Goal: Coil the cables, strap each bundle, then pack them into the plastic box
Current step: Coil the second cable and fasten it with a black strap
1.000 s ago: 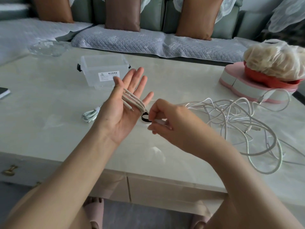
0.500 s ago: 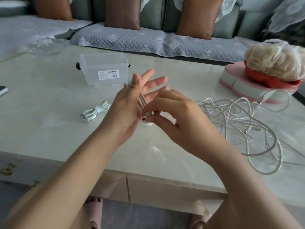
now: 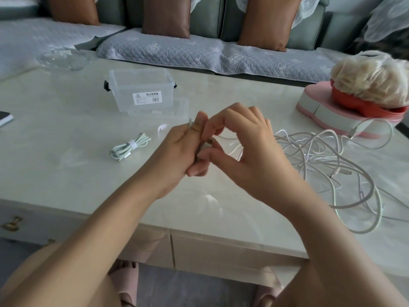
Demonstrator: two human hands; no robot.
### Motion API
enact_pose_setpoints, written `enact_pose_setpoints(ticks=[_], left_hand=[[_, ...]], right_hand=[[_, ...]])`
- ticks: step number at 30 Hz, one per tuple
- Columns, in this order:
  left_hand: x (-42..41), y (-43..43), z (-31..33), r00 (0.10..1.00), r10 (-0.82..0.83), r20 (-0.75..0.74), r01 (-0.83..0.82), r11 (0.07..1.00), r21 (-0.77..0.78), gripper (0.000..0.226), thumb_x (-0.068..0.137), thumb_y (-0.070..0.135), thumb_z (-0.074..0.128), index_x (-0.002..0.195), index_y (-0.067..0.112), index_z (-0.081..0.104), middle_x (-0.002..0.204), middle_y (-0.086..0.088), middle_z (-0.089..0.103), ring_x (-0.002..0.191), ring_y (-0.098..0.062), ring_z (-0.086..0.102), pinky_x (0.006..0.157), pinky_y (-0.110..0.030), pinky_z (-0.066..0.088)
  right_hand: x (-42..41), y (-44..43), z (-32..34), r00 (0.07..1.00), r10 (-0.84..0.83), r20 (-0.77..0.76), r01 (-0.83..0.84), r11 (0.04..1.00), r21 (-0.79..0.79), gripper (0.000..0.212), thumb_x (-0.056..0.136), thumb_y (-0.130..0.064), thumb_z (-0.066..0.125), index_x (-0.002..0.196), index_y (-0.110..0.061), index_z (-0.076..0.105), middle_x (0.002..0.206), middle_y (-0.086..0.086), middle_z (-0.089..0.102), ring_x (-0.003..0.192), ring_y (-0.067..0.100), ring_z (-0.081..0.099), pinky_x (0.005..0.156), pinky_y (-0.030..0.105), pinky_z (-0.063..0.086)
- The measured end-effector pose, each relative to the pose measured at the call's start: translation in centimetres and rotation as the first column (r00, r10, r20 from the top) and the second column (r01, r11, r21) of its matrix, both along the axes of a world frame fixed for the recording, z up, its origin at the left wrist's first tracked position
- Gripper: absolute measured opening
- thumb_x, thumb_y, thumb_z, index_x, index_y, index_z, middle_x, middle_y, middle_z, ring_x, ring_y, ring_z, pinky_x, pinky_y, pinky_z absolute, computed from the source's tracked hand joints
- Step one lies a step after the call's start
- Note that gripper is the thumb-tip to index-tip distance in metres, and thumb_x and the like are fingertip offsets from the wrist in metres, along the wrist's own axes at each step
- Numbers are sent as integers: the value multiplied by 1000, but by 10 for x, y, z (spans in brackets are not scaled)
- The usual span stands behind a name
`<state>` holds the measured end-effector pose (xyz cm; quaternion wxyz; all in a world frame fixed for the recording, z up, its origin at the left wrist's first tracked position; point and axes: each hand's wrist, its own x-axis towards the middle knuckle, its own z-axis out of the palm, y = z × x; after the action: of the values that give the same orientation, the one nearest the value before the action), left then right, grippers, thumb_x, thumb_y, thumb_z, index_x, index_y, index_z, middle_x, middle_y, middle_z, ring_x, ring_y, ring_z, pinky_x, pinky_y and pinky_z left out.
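My left hand [image 3: 177, 149] grips a coiled cable bundle [image 3: 202, 149], mostly hidden between both hands above the table. My right hand [image 3: 245, 145] pinches the bundle's strap with curled fingers right against the left hand. A strapped pale green cable bundle [image 3: 129, 146] lies on the table to the left. A loose white strap [image 3: 161, 128] lies near it. The clear plastic box [image 3: 141, 90] stands open behind, its lid [image 3: 161, 109] lying in front of it. A tangle of loose white cables [image 3: 327, 160] spreads to the right.
A pink and white heart-shaped box [image 3: 327, 114] with a red dish and a bagged item on top stands at the far right. A glass dish [image 3: 63, 58] sits at the back left, a dark phone [image 3: 4, 118] at the left edge. A sofa runs behind the table.
My left hand turned from open palm up to gripping the coil. My right hand moved in over it, and both hands lowered toward the table.
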<state>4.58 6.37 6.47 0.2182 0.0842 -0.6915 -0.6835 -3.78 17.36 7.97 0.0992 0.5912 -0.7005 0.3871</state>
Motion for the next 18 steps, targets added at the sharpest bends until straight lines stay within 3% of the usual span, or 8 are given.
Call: enact_pose_setpoints(ticks=[2,4,7,11,15,18], left_hand=[[1,1,0,997,-70,-12,70,996,60,64,78,58,28,77,3,61,44,-11,32,30,-6,24,42,-18,30],[3,2,2,991,-133,-21,134,988,72,63,77,59,24,67,12,64,36,2,26,30,-5,25,41,-17,30],[6,5,4,983,-184,26,183,982,35,65,78,61,18,58,18,62,32,6,28,32,-9,31,43,-19,30],[7,8,3,955,-267,128,255,961,102,64,76,65,19,61,15,57,41,2,40,32,-7,22,43,-22,19],[8,8,5,935,-302,184,264,942,205,66,73,67,17,47,22,59,36,5,39,28,-2,24,42,-20,15],[6,8,6,939,-280,199,222,937,270,65,71,69,22,44,22,57,35,2,38,26,0,22,37,-14,17]], right_hand=[[2,1,-1,1000,24,18,-24,1000,-9,20,81,-30,64,98,-27,54,99,-14,49,97,7,45,92,35,36],[3,3,0,998,45,37,-45,999,-4,30,82,-29,62,109,-27,49,111,-14,47,104,7,43,94,40,38],[-2,6,3,996,79,40,-83,989,118,43,85,-31,58,126,-27,46,124,-14,48,115,10,45,100,43,36],[-8,9,4,964,182,192,-221,952,211,31,89,-31,55,117,-18,51,100,-11,62,92,11,61,81,39,48],[-6,7,0,998,54,34,-60,975,215,42,86,-57,43,105,-20,47,86,-12,60,73,14,58,67,38,47],[-4,2,-2,1000,27,7,-28,983,182,34,88,-48,46,106,-20,43,75,-9,58,59,11,50,57,33,40]])
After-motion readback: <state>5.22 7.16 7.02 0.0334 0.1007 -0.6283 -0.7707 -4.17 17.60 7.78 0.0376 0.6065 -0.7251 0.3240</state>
